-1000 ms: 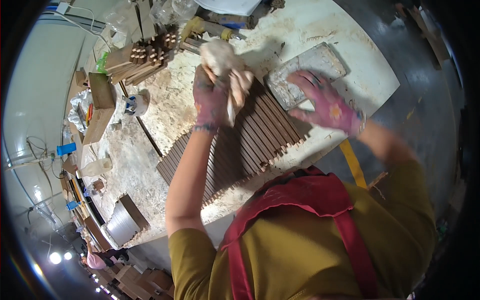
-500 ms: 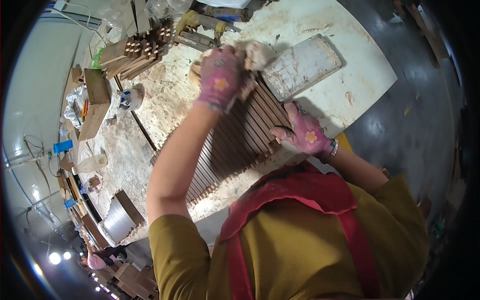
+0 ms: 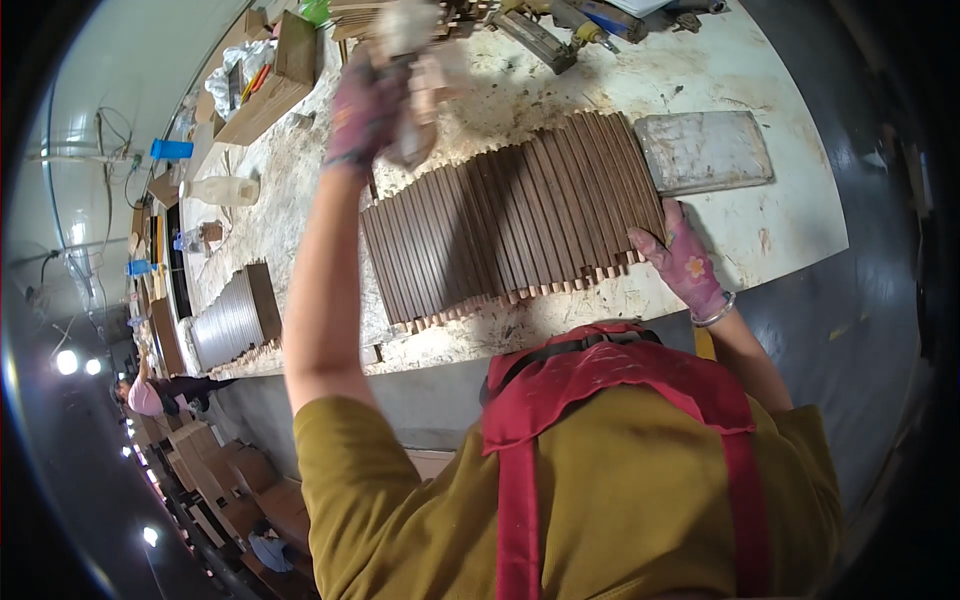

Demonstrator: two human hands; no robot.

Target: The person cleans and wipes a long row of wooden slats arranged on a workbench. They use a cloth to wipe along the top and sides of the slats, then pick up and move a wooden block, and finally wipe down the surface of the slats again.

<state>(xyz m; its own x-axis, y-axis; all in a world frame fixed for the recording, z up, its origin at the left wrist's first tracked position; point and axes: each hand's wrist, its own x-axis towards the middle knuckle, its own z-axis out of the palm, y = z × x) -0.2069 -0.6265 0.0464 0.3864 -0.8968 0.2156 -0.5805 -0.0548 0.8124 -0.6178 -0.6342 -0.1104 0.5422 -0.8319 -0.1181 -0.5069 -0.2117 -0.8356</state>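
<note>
A row of dark brown wooden slats [image 3: 540,190] with pale round tenons at their ends lies side by side on the white, stained worktable [image 3: 800,210]. My left hand [image 3: 365,112], in a pink glove and blurred by motion, is closed on a bunched pale rag [image 3: 428,85], beyond the row's left part. In a flowered pink glove, my right hand [image 3: 688,268] rests at the row's right end, thumb and fingers spread around the near corner of the outermost slat. A flat grey, smeared rectangular block [image 3: 705,150] lies just beyond that hand, beside the slats.
Another bundle of slats [image 3: 235,315] lies at the table's left. A clear plastic bottle [image 3: 220,190] and a wooden box [image 3: 265,100] are farther back. A yellow-and-black power tool [image 3: 585,28] sits at the far edge. Another person [image 3: 150,395] stands in the distance at left.
My left hand and the rag have moved left, off the slats' right part. My right hand stays at the row's end. The whole view has turned, bringing the slats fully into sight.
</note>
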